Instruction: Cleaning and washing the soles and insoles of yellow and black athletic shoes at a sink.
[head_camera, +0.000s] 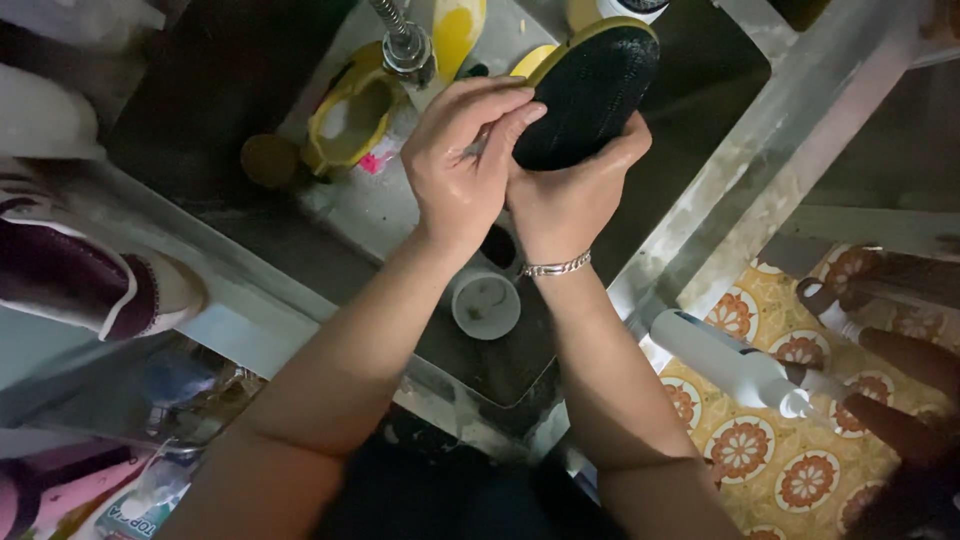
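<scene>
A person's two bare hands work over a steel sink (700, 225), seen from above. The right hand (570, 205), a silver bracelet (557, 266) on its wrist, has its fingers clenched around the lower end of a dark, rough-soled shoe (590, 92) with a yellow rim, held sole up toward 12 o'clock above the basin. The left hand (462, 165) presses against the shoe from 9 o'clock, its fingers (510, 125) curled onto the sole's edge, grasping it. The tap (405, 42) hangs just at 10 o'clock of the hands, and a yellow ring-shaped holder (350, 118) lies at 9 o'clock on the sink's far ledge. A small white cup (486, 304) sits in the basin at 6 o'clock, directly beneath the wrists. A white bottle (745, 365) rests at 4 o'clock on an orange flower-patterned cloth (800, 470). A maroon and white shoe (90, 280) stands well apart at 8 o'clock, beside the sink's near rim.
</scene>
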